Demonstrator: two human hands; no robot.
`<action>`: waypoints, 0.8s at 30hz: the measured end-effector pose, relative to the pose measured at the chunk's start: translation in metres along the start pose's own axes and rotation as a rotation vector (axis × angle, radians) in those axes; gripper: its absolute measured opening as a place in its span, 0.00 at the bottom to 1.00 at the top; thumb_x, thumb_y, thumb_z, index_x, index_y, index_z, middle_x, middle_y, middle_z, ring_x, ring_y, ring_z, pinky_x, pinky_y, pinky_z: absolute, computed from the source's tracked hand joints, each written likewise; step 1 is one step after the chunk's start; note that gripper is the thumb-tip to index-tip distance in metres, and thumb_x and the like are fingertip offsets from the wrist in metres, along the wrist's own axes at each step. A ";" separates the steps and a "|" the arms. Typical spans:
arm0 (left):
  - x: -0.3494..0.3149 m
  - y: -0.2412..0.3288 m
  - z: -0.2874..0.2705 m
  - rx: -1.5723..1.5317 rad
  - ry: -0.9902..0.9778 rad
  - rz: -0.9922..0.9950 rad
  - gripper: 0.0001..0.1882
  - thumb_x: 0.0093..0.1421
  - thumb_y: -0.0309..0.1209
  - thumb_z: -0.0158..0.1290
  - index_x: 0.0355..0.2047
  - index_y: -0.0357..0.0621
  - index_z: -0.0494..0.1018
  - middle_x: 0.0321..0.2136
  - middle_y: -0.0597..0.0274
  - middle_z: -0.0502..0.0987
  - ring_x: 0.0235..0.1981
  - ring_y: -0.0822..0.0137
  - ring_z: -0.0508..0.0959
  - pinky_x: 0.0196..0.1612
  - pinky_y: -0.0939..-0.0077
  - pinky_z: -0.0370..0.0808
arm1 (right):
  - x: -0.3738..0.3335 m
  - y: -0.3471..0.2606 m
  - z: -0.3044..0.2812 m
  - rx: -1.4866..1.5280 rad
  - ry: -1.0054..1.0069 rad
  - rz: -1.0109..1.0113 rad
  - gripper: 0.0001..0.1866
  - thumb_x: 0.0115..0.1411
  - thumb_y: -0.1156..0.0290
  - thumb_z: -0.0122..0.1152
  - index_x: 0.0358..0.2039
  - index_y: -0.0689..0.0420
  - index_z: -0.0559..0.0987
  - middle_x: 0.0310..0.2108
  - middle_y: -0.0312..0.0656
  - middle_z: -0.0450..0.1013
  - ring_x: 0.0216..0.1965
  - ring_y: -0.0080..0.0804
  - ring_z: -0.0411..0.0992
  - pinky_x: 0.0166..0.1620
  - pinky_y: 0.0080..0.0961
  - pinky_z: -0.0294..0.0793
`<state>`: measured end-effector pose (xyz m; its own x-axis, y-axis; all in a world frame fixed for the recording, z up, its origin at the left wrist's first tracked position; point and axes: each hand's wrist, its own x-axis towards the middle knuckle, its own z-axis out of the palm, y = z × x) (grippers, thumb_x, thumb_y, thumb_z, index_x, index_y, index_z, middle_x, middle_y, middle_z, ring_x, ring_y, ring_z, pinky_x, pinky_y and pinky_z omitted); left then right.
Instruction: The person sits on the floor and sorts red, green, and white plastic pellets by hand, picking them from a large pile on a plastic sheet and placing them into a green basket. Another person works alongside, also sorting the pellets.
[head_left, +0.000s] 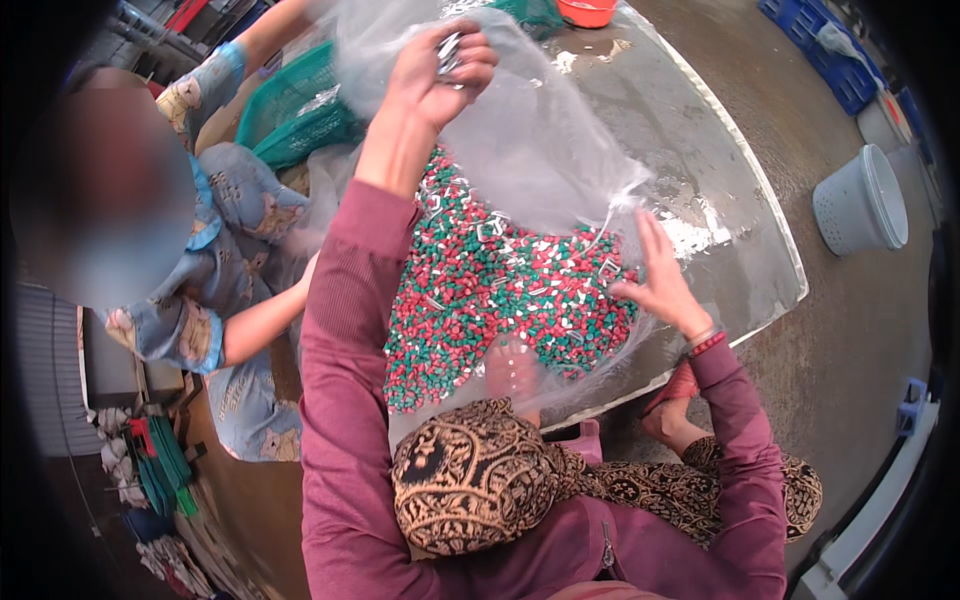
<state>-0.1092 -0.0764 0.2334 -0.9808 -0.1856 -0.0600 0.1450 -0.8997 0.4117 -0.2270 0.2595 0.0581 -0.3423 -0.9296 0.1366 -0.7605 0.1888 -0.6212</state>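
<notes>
My left hand (440, 75) is raised over the far part of a clear plastic bag (530, 120), with its fingers curled round several small silvery-white pieces (449, 55). Spread in front of me on the clear plastic is a heap of small red, green and white pieces (500, 290), with some white frame-shaped pieces (490, 232) among them. At the heap's right edge, my right hand (662, 280) has its thumb and fingers apart, close against the plastic. Whether it touches any piece, I cannot tell.
A co-worker in blue patterned clothes (255, 200) sits at the left, with a green mesh basket (290, 105) nearby. The wet pale tabletop (740, 230) extends to the right. On the floor stands a light grey bucket (860, 200). An orange-red basin (588, 12) sits at the far edge.
</notes>
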 end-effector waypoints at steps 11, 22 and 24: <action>-0.038 -0.129 0.003 0.652 0.326 -0.340 0.13 0.62 0.43 0.46 0.35 0.47 0.71 0.21 0.71 0.69 0.17 0.77 0.67 0.15 0.85 0.62 | 0.052 0.213 -0.008 1.325 0.807 0.812 0.18 0.52 0.71 0.63 0.43 0.60 0.71 0.24 0.35 0.65 0.19 0.22 0.60 0.18 0.22 0.57; -0.149 -0.105 -0.109 0.050 0.661 0.201 0.13 0.67 0.35 0.40 0.26 0.45 0.64 0.17 0.71 0.60 0.16 0.79 0.61 0.14 0.88 0.61 | 0.059 0.188 -0.293 1.023 0.481 0.798 0.03 0.53 0.78 0.54 0.27 0.55 0.70 0.14 0.27 0.60 0.10 0.15 0.55 0.11 0.13 0.49; -0.181 -0.124 -0.119 0.062 0.762 0.066 0.10 0.64 0.34 0.45 0.28 0.43 0.67 0.18 0.70 0.66 0.17 0.79 0.65 0.18 0.86 0.65 | 0.081 0.148 -0.307 0.720 0.324 0.756 0.03 0.54 0.77 0.53 0.27 0.55 0.70 0.13 0.26 0.59 0.10 0.14 0.55 0.10 0.12 0.50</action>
<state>0.0664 0.0218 0.0846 -0.6059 -0.4793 -0.6350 0.1704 -0.8578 0.4849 -0.5364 0.3097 0.2145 -0.7947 -0.5037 -0.3386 0.1718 0.3484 -0.9215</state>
